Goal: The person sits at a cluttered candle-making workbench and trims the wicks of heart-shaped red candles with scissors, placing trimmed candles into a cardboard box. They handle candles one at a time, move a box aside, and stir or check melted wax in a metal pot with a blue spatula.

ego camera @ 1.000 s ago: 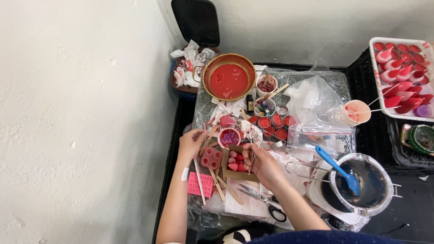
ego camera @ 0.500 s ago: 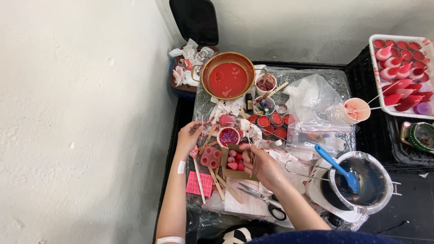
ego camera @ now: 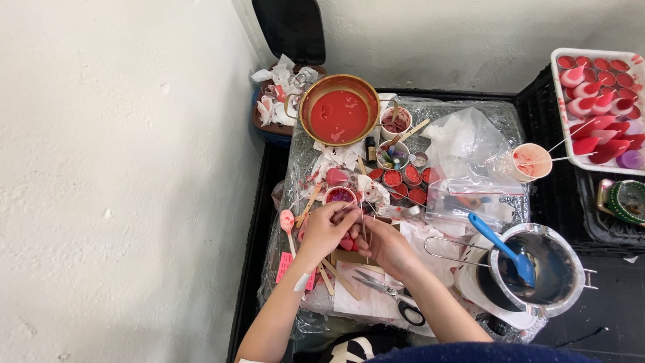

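While both hands meet near the counter's front-left corner, the left hand pinches a small red wax piece over the brown mould tray. The right hand grips a thin wick upright, seemingly so it stands centred beside the purple-filled cup.

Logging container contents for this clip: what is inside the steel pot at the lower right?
The steel pot holds a blue spatula, its handle leaning out over the rim toward the left. Its inside looks dark; whether liquid or residue lies at the bottom cannot be told.

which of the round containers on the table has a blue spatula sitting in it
The metal pot at the table's near right corner, right of the right hand. It looks dark inside; the brass bowl holds red liquid and no tool.
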